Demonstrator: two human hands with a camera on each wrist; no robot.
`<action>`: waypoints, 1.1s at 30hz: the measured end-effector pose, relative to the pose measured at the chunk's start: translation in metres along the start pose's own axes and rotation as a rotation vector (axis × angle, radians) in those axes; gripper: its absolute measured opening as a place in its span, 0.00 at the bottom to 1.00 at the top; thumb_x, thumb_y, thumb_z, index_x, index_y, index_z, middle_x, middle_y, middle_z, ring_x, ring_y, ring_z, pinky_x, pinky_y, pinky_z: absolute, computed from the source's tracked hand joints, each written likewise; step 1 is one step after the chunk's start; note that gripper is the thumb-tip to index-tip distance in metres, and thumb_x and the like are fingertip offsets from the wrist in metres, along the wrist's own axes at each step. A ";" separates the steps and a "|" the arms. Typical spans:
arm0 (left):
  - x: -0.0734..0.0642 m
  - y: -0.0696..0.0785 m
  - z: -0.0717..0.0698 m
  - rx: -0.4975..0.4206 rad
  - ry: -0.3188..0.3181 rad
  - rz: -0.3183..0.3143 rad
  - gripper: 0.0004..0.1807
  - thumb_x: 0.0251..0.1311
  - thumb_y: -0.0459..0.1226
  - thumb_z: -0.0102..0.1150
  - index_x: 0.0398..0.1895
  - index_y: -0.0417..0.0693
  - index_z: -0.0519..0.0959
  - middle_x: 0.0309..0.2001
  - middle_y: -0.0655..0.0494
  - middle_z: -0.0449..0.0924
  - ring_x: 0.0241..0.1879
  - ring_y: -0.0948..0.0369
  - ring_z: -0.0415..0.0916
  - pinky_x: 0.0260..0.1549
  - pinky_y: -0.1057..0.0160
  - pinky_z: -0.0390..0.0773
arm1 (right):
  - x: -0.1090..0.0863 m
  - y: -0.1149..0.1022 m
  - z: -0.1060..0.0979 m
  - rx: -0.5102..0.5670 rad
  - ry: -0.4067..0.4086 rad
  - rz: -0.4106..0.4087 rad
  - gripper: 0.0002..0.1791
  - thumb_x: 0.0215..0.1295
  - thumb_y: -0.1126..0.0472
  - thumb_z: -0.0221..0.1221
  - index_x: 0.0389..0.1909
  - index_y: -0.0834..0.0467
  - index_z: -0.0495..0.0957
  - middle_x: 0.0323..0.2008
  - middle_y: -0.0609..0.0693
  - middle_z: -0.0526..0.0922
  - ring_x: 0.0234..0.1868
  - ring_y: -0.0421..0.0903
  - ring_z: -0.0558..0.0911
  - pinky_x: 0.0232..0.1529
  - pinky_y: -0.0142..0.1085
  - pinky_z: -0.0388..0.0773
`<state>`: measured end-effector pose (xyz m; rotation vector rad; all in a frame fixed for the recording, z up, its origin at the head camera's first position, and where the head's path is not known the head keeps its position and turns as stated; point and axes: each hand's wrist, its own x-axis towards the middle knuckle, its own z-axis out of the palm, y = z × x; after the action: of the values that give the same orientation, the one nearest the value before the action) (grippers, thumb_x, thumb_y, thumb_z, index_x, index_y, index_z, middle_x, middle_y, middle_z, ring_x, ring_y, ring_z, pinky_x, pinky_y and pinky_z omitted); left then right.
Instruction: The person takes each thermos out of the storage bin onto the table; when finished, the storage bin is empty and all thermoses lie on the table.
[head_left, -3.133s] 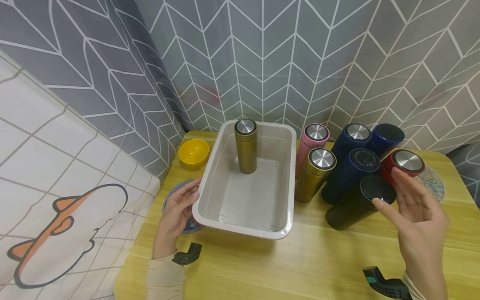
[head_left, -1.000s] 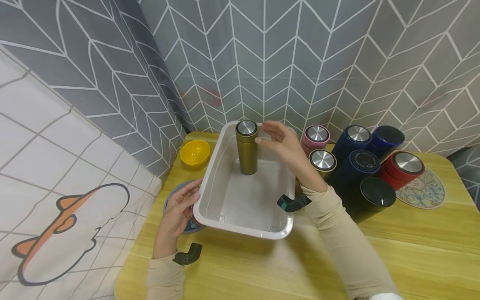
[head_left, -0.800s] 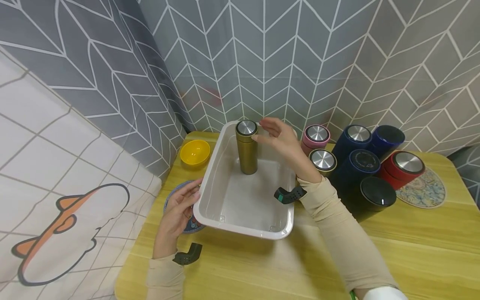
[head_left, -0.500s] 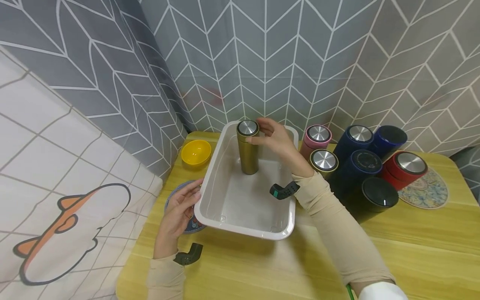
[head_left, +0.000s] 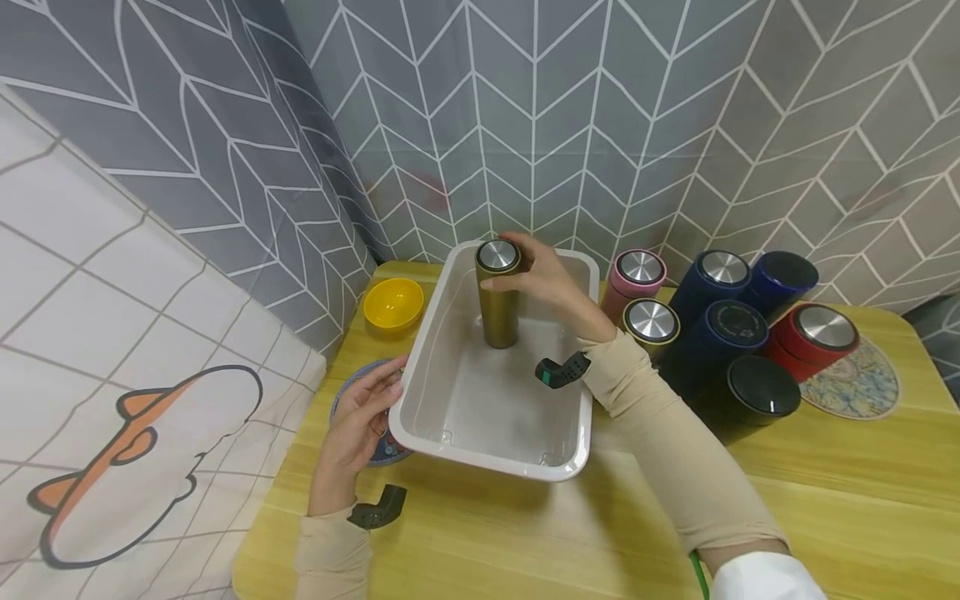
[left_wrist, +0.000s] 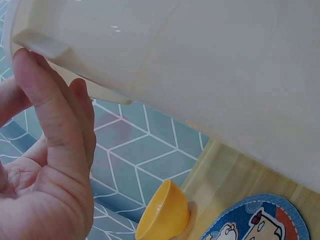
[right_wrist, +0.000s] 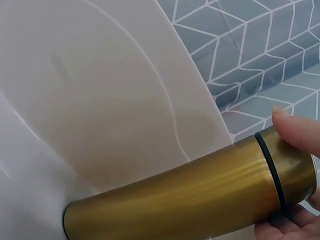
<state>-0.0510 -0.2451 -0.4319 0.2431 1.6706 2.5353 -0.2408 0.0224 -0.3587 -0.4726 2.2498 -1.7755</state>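
A gold vacuum flask [head_left: 500, 308] with a silver-topped lid stands upright inside a light grey plastic basin [head_left: 491, 467], near its far left corner. My right hand [head_left: 543, 279] grips the flask around its upper part, near the lid. In the right wrist view, thumb and fingers lie on opposite sides of the flask's gold lid [right_wrist: 295, 167], above a black ring; its base is at the basin floor. My left hand [head_left: 358, 421] holds the basin's left rim. In the left wrist view, the fingers [left_wrist: 62, 125] of that hand reach up under the rim's lip.
Right of the basin stand several flasks: pink [head_left: 630, 283], gold [head_left: 651, 323], dark blue [head_left: 727, 333], black [head_left: 757, 396] and red [head_left: 813, 337]. A patterned round mat [head_left: 862, 383] lies beyond them. Left of the basin are a yellow bowl [head_left: 393, 304] and a blue mat [left_wrist: 272, 215].
My right hand has come from beside the black flask, across to the basin, and closed its fingers around the gold flask inside. My left hand stays at the rim.
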 end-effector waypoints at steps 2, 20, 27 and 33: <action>0.000 0.000 0.000 -0.003 -0.002 0.002 0.21 0.74 0.25 0.44 0.64 0.48 0.76 0.44 0.59 0.83 0.40 0.67 0.84 0.35 0.73 0.85 | 0.001 0.000 0.001 -0.014 0.004 0.009 0.48 0.51 0.64 0.74 0.74 0.57 0.64 0.68 0.56 0.74 0.69 0.52 0.73 0.74 0.47 0.66; 0.000 0.000 0.000 0.004 0.001 0.003 0.21 0.73 0.25 0.44 0.65 0.45 0.74 0.45 0.58 0.83 0.39 0.67 0.84 0.35 0.73 0.85 | -0.004 0.000 0.001 0.016 0.057 0.015 0.44 0.45 0.69 0.75 0.67 0.60 0.69 0.61 0.58 0.79 0.63 0.51 0.77 0.69 0.44 0.69; 0.000 0.000 0.000 0.003 -0.001 0.004 0.21 0.73 0.25 0.44 0.64 0.46 0.75 0.45 0.59 0.83 0.41 0.67 0.85 0.36 0.72 0.86 | -0.008 0.001 0.002 -0.031 0.073 -0.013 0.43 0.44 0.66 0.78 0.65 0.59 0.72 0.60 0.57 0.80 0.61 0.51 0.78 0.67 0.44 0.72; 0.000 0.000 0.000 0.008 0.000 0.003 0.21 0.74 0.25 0.44 0.65 0.46 0.75 0.45 0.59 0.83 0.41 0.67 0.85 0.35 0.73 0.86 | -0.016 -0.005 0.002 -0.057 0.075 -0.029 0.41 0.43 0.63 0.79 0.62 0.59 0.74 0.57 0.56 0.82 0.58 0.51 0.81 0.64 0.43 0.75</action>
<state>-0.0513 -0.2448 -0.4322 0.2466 1.6816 2.5314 -0.2246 0.0259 -0.3547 -0.4599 2.3613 -1.7753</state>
